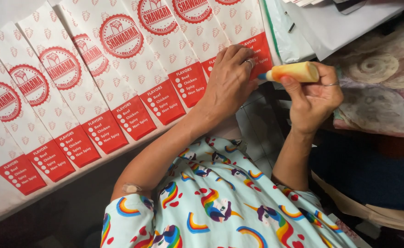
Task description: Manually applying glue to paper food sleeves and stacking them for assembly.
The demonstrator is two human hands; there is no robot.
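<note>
Both hands work at the right end of a row of overlapping white-and-red paper sleeves point(119, 87) fanned along the worktop point(9, 209). Left hand point(231, 76) lies flat, fingers curled slightly, pressing down the red bottom edge of the last sleeve point(252, 41). Right hand point(314, 98) pinches a yellow-orange glue stick point(293, 72), its blue tip touching that edge beside the left fingers. Gluing the bottom flaps appears to be the step in hand; the stroke along the strip calls for steady pressure. No container is visible; the sleeves look flat and empty.
</note>
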